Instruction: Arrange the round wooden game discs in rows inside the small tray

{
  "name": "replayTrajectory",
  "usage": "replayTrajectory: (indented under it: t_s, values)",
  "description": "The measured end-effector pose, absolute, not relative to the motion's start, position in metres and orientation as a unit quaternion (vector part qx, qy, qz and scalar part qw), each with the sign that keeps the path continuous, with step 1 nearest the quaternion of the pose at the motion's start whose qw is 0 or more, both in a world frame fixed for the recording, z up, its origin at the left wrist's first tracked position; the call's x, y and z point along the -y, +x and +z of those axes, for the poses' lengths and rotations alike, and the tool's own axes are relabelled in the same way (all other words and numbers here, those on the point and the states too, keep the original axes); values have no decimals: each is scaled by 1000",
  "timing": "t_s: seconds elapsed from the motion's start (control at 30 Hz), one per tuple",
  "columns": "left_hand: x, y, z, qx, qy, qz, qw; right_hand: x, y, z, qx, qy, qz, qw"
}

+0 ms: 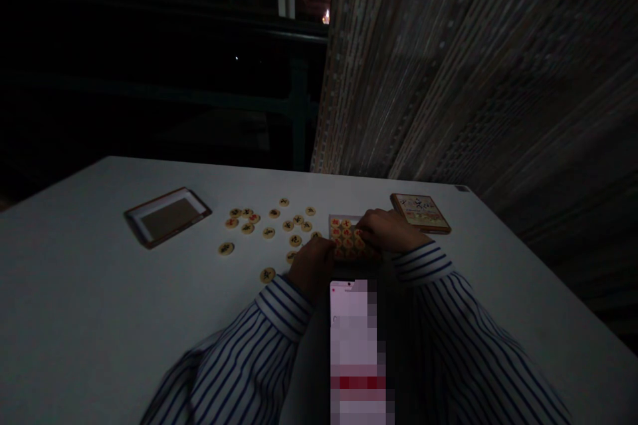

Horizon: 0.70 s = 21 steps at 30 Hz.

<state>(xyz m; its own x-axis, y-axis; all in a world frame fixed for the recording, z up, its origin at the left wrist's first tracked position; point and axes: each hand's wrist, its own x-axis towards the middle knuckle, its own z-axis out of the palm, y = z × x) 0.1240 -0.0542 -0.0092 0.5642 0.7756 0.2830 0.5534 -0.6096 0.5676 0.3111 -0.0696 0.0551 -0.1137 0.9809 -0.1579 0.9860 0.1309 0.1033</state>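
A shallow box (343, 218) holds rows of round pieces with red characters (347, 234). My left hand (313, 267) is at the box's left edge, fingers curled and pressed together; whether they hold a piece is hidden. Over the box's right side, my right hand (387, 229) has its fingers bent down together onto the pieces, and its fingertips are too dark to show a grip. Left of the box, several round pieces, mostly with black characters (268, 233), lie scattered; a red-marked one (232, 223) is among them.
On the white table (114, 292), an open tray-like lid (174, 216) lies at the left. A decorated box (421, 211) rests behind my right hand. Nearest my body, between my forearms, is a lit phone (355, 345). A string curtain (399, 66) hangs beyond the far edge.
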Motion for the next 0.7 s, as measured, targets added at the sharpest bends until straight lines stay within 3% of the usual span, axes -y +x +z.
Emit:
replayTrajectory:
  t_s: [0.7]
  values:
    - [53,124,-12,-389,861,250,213,69,314,51,-750,654,-13,100]
